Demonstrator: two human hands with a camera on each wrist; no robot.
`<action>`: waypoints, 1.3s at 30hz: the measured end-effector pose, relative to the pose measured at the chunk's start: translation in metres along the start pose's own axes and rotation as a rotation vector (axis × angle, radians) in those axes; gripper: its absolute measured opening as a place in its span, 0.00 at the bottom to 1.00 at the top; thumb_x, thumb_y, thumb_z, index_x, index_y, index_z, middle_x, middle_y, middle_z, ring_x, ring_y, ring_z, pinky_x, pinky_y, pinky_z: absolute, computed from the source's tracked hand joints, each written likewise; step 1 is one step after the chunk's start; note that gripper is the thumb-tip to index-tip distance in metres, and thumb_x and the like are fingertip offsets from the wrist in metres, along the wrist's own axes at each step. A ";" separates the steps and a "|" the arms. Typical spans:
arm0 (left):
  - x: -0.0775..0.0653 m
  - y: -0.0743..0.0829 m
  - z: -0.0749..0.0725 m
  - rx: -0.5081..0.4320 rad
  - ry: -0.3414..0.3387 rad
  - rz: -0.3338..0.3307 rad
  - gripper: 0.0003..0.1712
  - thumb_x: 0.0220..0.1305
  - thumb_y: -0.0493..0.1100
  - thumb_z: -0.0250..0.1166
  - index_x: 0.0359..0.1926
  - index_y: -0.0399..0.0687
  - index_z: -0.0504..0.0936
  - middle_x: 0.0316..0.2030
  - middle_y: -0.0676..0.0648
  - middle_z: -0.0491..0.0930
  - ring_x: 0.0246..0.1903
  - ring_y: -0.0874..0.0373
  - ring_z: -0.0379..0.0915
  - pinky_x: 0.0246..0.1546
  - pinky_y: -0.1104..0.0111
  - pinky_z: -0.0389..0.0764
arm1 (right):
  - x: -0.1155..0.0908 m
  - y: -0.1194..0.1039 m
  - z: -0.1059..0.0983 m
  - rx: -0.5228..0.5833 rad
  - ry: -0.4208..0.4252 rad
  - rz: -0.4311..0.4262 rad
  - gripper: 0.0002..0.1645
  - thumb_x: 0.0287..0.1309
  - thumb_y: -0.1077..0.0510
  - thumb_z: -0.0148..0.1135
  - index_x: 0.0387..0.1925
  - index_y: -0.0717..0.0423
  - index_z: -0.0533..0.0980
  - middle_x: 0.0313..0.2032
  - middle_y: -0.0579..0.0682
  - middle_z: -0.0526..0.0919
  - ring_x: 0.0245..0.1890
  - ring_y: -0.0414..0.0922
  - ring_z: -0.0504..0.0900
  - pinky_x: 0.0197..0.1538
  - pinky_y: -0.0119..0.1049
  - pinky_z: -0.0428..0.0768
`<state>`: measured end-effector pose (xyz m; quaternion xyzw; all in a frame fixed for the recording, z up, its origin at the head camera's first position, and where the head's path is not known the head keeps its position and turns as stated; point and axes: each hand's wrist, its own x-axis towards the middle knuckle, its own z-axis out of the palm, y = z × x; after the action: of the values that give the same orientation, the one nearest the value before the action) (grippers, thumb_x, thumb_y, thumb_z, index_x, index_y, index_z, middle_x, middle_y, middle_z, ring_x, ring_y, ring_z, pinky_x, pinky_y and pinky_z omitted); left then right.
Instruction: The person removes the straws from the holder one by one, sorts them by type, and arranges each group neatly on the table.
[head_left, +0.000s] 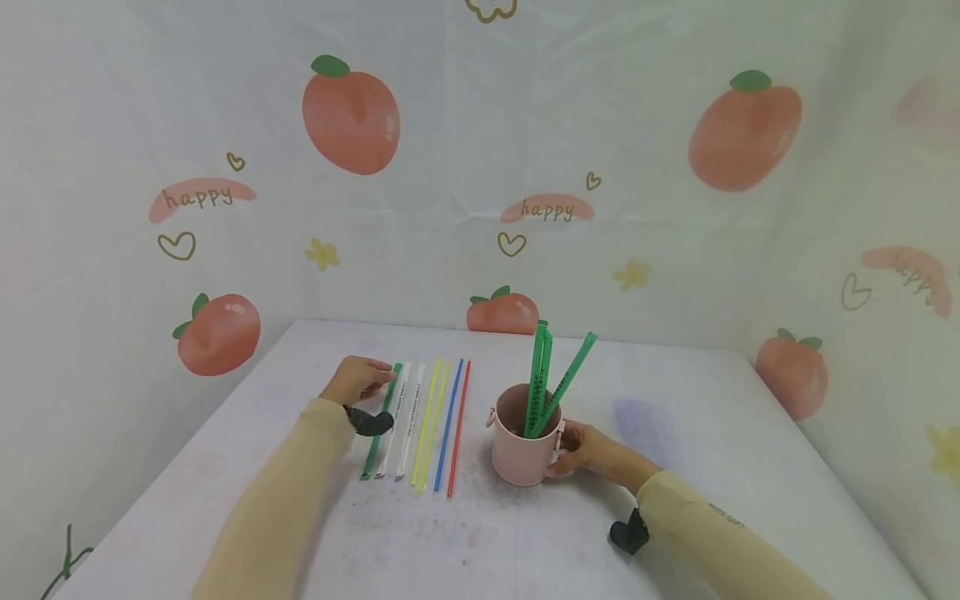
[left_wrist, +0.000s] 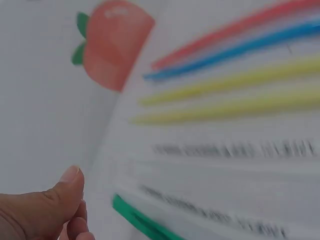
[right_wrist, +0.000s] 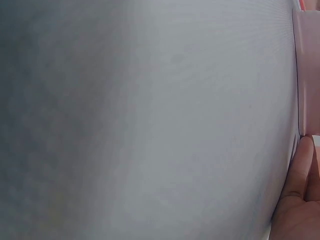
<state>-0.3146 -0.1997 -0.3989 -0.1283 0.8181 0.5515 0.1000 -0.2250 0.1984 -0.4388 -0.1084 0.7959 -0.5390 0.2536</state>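
Observation:
My left hand (head_left: 362, 379) is over the far end of a green wrapped straw (head_left: 371, 457) at the left of the row. In the left wrist view, a gap separates the bent thumb (left_wrist: 70, 187) and loosely curled fingers from the green straw (left_wrist: 142, 222). With its thumb against the near side, my right hand (head_left: 592, 452) holds a pink bucket (head_left: 517, 460) by its right side. Green wrapped straws (head_left: 573, 372) lean upright inside the bucket. The right wrist view catches only the bucket's edge (right_wrist: 309, 75) and part of the hand (right_wrist: 297, 200).
Right of the green straw lie two white wrapped straws (head_left: 410, 421), two yellow straws (head_left: 432, 425), a blue straw (head_left: 449, 425) and a red straw (head_left: 460, 429), side by side. The white table (head_left: 457, 550) meets a printed cloth backdrop (head_left: 442, 275) at its far edge.

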 end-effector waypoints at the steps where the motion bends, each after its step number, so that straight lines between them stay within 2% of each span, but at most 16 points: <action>1: -0.003 0.006 0.001 -0.004 -0.027 0.031 0.23 0.64 0.38 0.66 0.58 0.33 0.76 0.32 0.52 0.78 0.27 0.62 0.69 0.34 0.73 0.78 | 0.000 0.000 0.000 0.001 -0.002 -0.002 0.42 0.49 0.63 0.73 0.66 0.62 0.65 0.59 0.58 0.74 0.56 0.50 0.69 0.66 0.57 0.65; 3: -0.011 0.019 0.004 -0.006 -0.078 0.091 0.25 0.65 0.40 0.64 0.61 0.34 0.74 0.39 0.50 0.79 0.33 0.59 0.71 0.41 0.69 0.78 | 0.000 0.000 -0.001 -0.001 -0.004 -0.007 0.42 0.50 0.63 0.73 0.66 0.62 0.65 0.59 0.57 0.74 0.56 0.50 0.69 0.66 0.56 0.65; 6: -0.024 0.041 0.011 -0.008 -0.156 0.184 0.28 0.67 0.43 0.63 0.64 0.37 0.71 0.53 0.42 0.77 0.46 0.53 0.73 0.55 0.63 0.77 | 0.000 0.000 -0.002 0.000 -0.006 -0.013 0.42 0.49 0.63 0.73 0.65 0.62 0.65 0.58 0.57 0.74 0.55 0.49 0.69 0.65 0.54 0.66; 9: -0.039 0.063 0.024 -0.057 -0.228 0.267 0.28 0.67 0.44 0.63 0.64 0.39 0.71 0.61 0.39 0.72 0.59 0.46 0.70 0.61 0.60 0.74 | 0.000 0.000 -0.002 0.000 -0.002 -0.013 0.41 0.49 0.63 0.73 0.64 0.63 0.65 0.58 0.57 0.74 0.55 0.50 0.69 0.64 0.53 0.67; 13: -0.057 0.087 0.046 -0.127 -0.303 0.373 0.26 0.66 0.43 0.64 0.62 0.39 0.72 0.59 0.38 0.73 0.59 0.44 0.71 0.59 0.61 0.77 | 0.001 0.001 -0.001 -0.007 0.010 -0.003 0.43 0.48 0.63 0.74 0.65 0.62 0.65 0.59 0.58 0.74 0.56 0.50 0.69 0.65 0.54 0.66; 17: -0.073 0.103 0.070 -0.180 -0.334 0.406 0.25 0.65 0.39 0.64 0.61 0.37 0.72 0.58 0.37 0.74 0.57 0.46 0.73 0.57 0.61 0.78 | 0.002 0.001 -0.001 -0.004 0.009 -0.003 0.44 0.49 0.63 0.74 0.66 0.62 0.64 0.60 0.58 0.73 0.57 0.51 0.69 0.66 0.55 0.66; 23: -0.084 0.108 0.103 -0.179 -0.353 0.434 0.24 0.64 0.38 0.66 0.59 0.37 0.74 0.55 0.39 0.77 0.55 0.49 0.76 0.56 0.64 0.78 | 0.003 0.002 -0.001 0.002 0.001 -0.006 0.43 0.49 0.63 0.74 0.66 0.61 0.65 0.61 0.59 0.73 0.59 0.52 0.69 0.66 0.58 0.64; 29: -0.085 0.106 0.127 -0.195 -0.353 0.440 0.20 0.63 0.35 0.66 0.56 0.37 0.77 0.53 0.37 0.78 0.50 0.52 0.79 0.57 0.62 0.78 | 0.003 0.001 -0.002 0.012 -0.015 -0.016 0.41 0.50 0.63 0.73 0.65 0.61 0.66 0.61 0.59 0.73 0.59 0.52 0.68 0.67 0.60 0.63; 34: -0.081 0.103 0.139 -0.147 -0.348 0.422 0.20 0.63 0.35 0.65 0.56 0.35 0.77 0.53 0.36 0.79 0.53 0.49 0.77 0.57 0.61 0.78 | 0.001 0.000 -0.001 0.004 0.005 0.003 0.42 0.49 0.62 0.74 0.65 0.60 0.66 0.61 0.58 0.73 0.60 0.53 0.68 0.67 0.61 0.62; 39: -0.081 0.101 0.145 -0.114 -0.362 0.411 0.19 0.62 0.36 0.67 0.53 0.35 0.79 0.48 0.40 0.82 0.49 0.52 0.79 0.54 0.64 0.80 | 0.001 -0.001 0.000 0.010 0.009 0.014 0.43 0.49 0.62 0.74 0.66 0.60 0.65 0.63 0.60 0.71 0.62 0.55 0.67 0.68 0.61 0.62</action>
<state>-0.2672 -0.0212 -0.3399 0.1353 0.7635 0.6193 0.1232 -0.2260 0.1976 -0.4383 -0.0992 0.7951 -0.5415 0.2545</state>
